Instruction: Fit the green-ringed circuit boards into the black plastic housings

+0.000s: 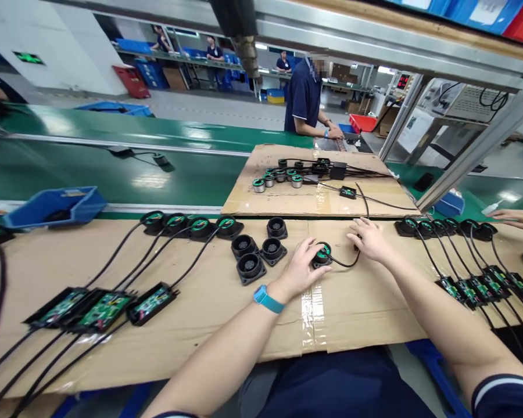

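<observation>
My left hand [303, 268] curls its fingers and thumb around a round black housing [322, 264] with a green circuit board inside. A black cable [345, 265] loops from this housing to my right hand [368, 239]. The fingers of that hand are closed on the cable, at a small dark part mostly hidden under them. Beyond the hand, a cable runs up toward the raised cardboard. Left of my left hand sit several square-based black housings [250, 266] with no board showing.
Cabled housings [200, 227] with open circuit-board boxes [104, 310] lie at left; a similar row [479, 287] lies at right near another person's hand [516, 219]. More cabled parts rest on raised cardboard [244, 203]. A blue bin [56, 206] stands left. A black tool [244, 46] hangs overhead.
</observation>
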{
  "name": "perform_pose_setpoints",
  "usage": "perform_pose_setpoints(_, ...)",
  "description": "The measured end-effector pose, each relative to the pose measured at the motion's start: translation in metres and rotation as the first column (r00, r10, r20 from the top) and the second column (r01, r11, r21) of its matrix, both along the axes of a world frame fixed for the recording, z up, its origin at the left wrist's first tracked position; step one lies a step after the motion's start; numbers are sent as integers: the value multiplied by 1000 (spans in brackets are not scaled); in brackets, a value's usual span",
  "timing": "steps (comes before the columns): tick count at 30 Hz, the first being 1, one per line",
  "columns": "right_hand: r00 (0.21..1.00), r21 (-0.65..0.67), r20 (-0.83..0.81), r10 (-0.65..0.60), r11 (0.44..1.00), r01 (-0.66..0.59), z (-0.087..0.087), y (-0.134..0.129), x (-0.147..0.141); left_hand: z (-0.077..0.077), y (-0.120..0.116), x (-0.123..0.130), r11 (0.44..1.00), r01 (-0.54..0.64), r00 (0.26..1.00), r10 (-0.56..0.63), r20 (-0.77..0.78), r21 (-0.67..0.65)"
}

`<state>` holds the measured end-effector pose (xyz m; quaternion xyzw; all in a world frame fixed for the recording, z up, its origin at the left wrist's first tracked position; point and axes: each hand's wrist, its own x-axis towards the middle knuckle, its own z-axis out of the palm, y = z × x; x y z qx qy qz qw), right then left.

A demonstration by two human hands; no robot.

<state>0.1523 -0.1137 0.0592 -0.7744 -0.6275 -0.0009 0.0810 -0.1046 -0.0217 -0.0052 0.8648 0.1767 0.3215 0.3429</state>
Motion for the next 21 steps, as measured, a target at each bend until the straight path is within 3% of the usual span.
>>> perform_pose_setpoints(3, 998, -216, 3, 61, 975, -59, -5, -19, 18, -3, 4, 1, 999, 38, 998, -39, -43, -34)
perform_pose_setpoints(5, 997, -264, -6, 78, 961, -77, -4, -41, 13, -4, 7, 3, 999, 43, 998, -44, -46, -33)
perform_pose_setpoints(12, 993, -369, -120, 23, 927, -66, 12, -132, -55, -13, 5, 10, 982, -94, 993, 104, -53, 166)
perform_pose_setpoints(14, 983, -359, -180, -41, 933, -27, 10, -151, -69, -17, 2, 12, 978, -116, 990, 127, -56, 175)
perform_pose_setpoints(17, 959, -242, -259, -120, 969, 56, 4, -172, -77, -19, 1, 23, 982, -104, 987, 121, -103, 156)
perform_pose_setpoints(21, 915, -169, -339, -216, 971, 167, 5, -189, -72, -13, 7, 72, 991, 30, 989, -11, -149, 127)
